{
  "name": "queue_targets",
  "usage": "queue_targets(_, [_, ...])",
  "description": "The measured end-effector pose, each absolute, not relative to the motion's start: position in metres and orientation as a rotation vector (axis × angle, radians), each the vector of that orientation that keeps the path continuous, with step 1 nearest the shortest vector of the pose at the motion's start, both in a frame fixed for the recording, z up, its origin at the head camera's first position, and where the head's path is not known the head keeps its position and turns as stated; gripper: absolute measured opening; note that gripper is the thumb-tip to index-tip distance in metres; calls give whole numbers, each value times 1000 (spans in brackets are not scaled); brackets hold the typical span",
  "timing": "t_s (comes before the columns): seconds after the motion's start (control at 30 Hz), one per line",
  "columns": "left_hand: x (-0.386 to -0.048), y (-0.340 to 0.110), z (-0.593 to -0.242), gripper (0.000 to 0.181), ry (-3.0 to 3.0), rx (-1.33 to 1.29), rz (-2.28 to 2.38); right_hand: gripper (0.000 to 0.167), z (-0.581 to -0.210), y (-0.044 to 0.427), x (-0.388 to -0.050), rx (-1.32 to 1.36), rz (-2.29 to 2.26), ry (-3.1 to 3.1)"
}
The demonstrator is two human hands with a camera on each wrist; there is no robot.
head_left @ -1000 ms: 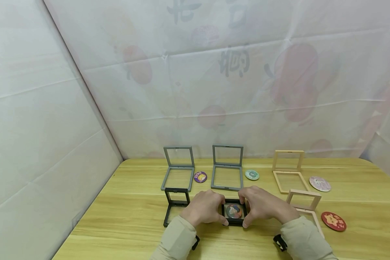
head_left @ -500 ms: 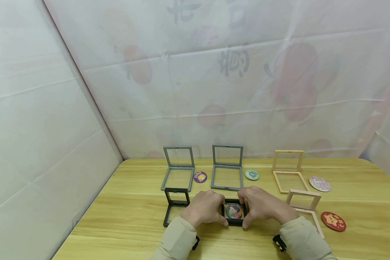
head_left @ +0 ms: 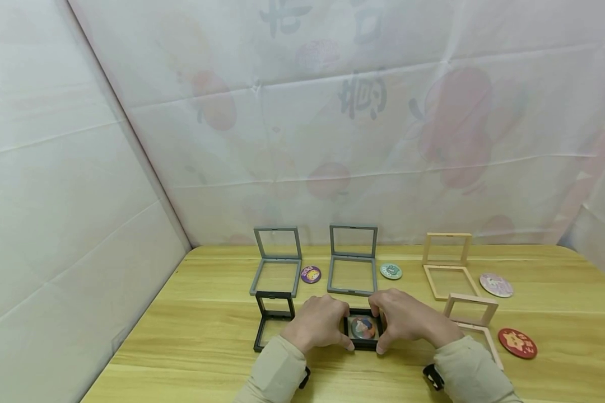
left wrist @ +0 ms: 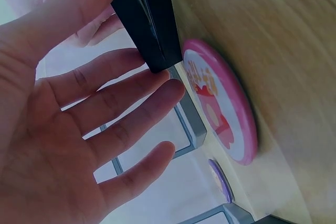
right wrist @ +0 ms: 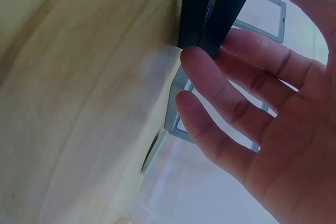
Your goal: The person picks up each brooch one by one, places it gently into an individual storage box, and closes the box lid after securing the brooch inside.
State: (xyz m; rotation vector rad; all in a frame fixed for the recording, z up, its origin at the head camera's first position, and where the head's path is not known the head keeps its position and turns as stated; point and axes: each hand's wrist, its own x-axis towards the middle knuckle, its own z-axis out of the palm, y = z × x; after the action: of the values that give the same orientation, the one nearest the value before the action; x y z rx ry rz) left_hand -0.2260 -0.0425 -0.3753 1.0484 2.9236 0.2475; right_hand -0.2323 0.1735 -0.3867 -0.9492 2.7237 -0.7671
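In the head view a small black display frame (head_left: 365, 345) lies closed on the table, with a round multicoloured pin badge (head_left: 363, 328) showing through its clear middle. My left hand (head_left: 317, 322) grips its left side between thumb and fingers. Its right side is held the same way by my right hand (head_left: 408, 318). Both wrist views show the two black halves of the frame (left wrist: 149, 19) against each other, a thin seam between them. A pink-rimmed badge (left wrist: 223, 103) lies beside the frame in the left wrist view; the left hand hides it in the head view.
Grey frames (head_left: 353, 292) stand open at the back, beside a purple badge (head_left: 311, 274) and a green badge (head_left: 391, 271). Another black frame (head_left: 274, 295) is open at left. At right are yellow (head_left: 446, 267) and beige frames (head_left: 471, 299), a pale badge (head_left: 496, 285) and a red badge (head_left: 517, 343).
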Motion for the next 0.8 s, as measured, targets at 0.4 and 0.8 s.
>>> queue_targets(0.4, [-225,-39,-379,41,2969,1117,127,53,-387,170,-231,-972,-687,2777])
queue_targets(0.8, [-221,-38,-379,41,3001,1181,101,55,-387,168,-228,-1005,-651,2818])
